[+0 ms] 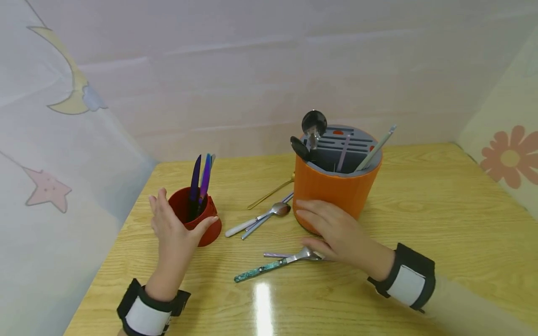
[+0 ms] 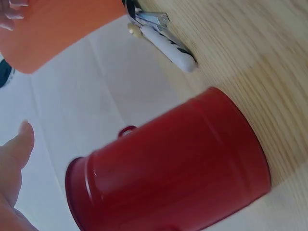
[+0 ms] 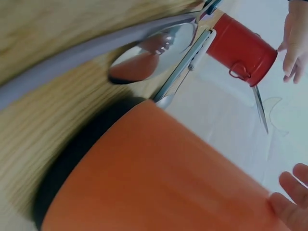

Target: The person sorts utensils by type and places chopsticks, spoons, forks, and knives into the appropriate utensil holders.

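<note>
My left hand is open and cupped around a red metal cup holding purple and blue knives. In the left wrist view a gap shows between my thumb and the red cup. My right hand lies open with its fingers against the lower side of an orange utensil holder. The hand's underside rests over the head of a fork with a teal patterned handle. The right wrist view shows the orange holder close up, with my fingertips beside it.
The holder's grey slotted top carries a black ladle and a pale-handled utensil. A gold spoon, a white-handled spoon and a purple handle lie between cup and holder. Cloth walls enclose the wooden table.
</note>
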